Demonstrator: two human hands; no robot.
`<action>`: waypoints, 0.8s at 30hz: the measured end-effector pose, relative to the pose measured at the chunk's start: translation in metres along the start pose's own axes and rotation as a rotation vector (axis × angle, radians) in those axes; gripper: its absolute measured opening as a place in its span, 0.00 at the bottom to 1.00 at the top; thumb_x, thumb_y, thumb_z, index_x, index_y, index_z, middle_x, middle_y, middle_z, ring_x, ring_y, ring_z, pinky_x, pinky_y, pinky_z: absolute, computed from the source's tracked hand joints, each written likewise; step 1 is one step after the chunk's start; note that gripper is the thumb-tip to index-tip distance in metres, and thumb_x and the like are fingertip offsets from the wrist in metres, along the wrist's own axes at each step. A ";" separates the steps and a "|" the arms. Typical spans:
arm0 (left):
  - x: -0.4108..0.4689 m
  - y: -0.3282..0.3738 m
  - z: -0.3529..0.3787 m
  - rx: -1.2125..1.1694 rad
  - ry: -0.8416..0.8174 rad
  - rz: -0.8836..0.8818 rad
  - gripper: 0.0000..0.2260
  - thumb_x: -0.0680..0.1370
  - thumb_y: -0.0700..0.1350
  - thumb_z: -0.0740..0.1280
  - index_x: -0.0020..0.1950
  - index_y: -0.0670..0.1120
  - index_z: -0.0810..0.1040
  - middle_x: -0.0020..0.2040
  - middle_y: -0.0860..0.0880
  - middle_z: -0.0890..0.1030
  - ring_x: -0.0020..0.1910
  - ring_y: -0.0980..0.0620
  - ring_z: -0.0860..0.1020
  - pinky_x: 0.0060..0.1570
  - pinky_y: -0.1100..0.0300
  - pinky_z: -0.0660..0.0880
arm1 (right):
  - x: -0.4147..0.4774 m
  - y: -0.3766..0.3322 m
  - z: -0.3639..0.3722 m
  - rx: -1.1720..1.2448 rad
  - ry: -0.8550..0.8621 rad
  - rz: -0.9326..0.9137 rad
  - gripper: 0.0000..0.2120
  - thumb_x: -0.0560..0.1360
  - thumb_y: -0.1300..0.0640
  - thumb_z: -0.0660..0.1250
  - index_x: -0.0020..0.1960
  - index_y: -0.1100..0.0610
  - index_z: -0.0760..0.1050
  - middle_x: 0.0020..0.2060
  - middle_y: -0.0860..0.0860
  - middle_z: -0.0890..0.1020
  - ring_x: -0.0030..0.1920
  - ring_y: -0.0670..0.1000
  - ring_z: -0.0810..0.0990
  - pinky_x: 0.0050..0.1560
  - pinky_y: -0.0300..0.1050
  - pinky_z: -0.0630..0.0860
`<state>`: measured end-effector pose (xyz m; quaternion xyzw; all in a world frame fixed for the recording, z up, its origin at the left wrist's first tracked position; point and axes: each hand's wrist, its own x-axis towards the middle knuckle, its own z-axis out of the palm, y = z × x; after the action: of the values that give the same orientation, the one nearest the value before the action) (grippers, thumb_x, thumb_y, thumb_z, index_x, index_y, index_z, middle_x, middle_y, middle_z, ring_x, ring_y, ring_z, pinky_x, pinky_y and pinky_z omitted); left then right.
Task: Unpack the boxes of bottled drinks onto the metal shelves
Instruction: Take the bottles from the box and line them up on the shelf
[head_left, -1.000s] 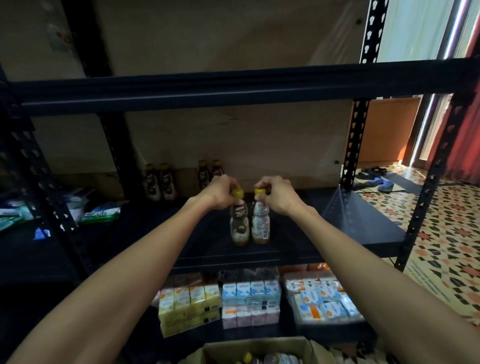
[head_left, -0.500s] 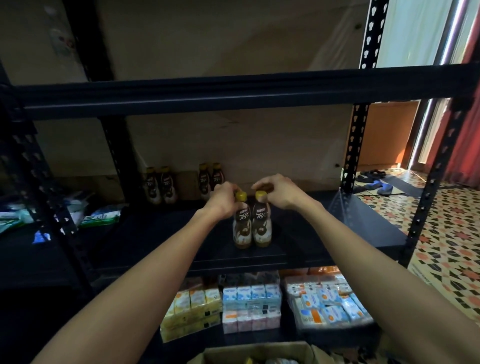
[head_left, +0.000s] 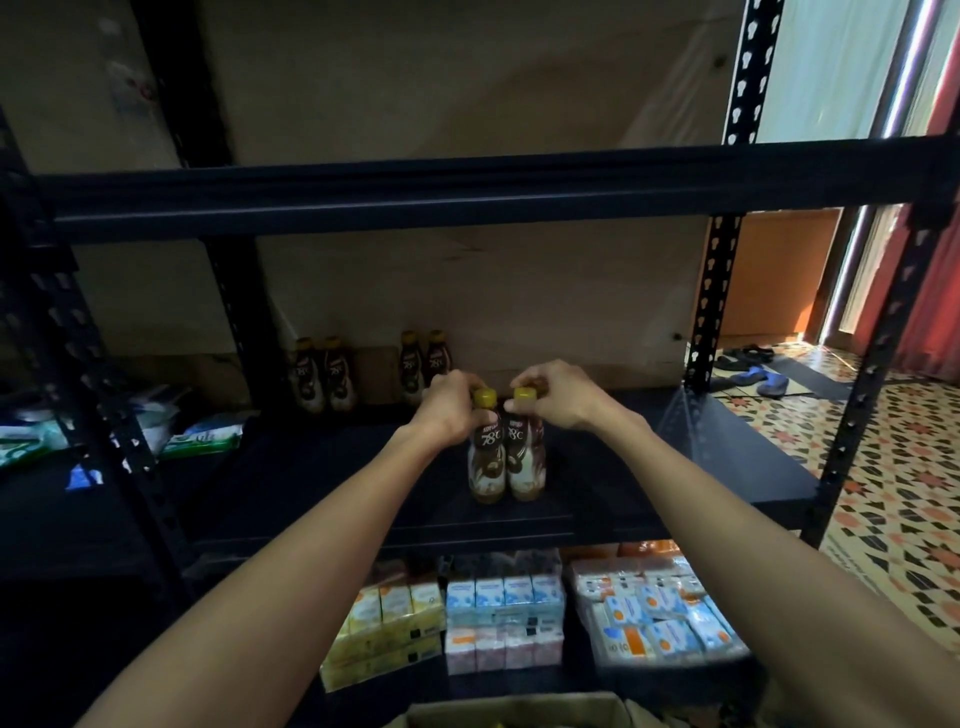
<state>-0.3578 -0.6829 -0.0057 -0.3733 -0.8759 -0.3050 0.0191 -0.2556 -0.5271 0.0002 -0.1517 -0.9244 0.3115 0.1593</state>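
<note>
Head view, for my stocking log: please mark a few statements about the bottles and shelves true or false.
1. The left hand grips the left bottle and the right hand grips the right bottle, near their yellow caps. True.
2. Those two bottles lie on their sides. False: both are upright, side by side on the middle shelf.
3. Four back bottles stand by the wall. True.
4. Below the middle shelf are more bottles. False: carton packs sit there.

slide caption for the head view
Left hand and right hand grip two yellow-capped brown drink bottles standing side by side on the black metal shelf.
</note>
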 end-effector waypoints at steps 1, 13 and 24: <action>0.000 0.000 0.000 -0.006 0.000 -0.004 0.21 0.73 0.47 0.77 0.64 0.47 0.79 0.55 0.45 0.81 0.56 0.47 0.80 0.58 0.52 0.78 | 0.001 0.003 0.003 -0.007 0.026 -0.001 0.16 0.76 0.51 0.74 0.62 0.49 0.80 0.59 0.48 0.81 0.62 0.49 0.78 0.60 0.43 0.73; -0.005 -0.004 0.003 -0.035 0.030 0.002 0.23 0.74 0.48 0.75 0.68 0.49 0.77 0.59 0.46 0.81 0.62 0.47 0.77 0.61 0.54 0.74 | -0.004 0.013 0.012 0.098 0.018 -0.041 0.15 0.81 0.60 0.65 0.62 0.43 0.81 0.65 0.47 0.79 0.66 0.49 0.76 0.66 0.46 0.74; -0.033 -0.043 0.060 -0.430 0.003 -0.230 0.29 0.68 0.56 0.79 0.63 0.48 0.72 0.54 0.48 0.80 0.49 0.55 0.80 0.42 0.65 0.75 | -0.043 0.062 0.068 0.480 0.175 0.145 0.33 0.71 0.50 0.79 0.71 0.50 0.69 0.62 0.51 0.78 0.55 0.48 0.79 0.56 0.42 0.77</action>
<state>-0.3508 -0.6944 -0.0856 -0.2661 -0.8276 -0.4851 -0.0945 -0.2318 -0.5322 -0.0985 -0.2017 -0.7936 0.5181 0.2472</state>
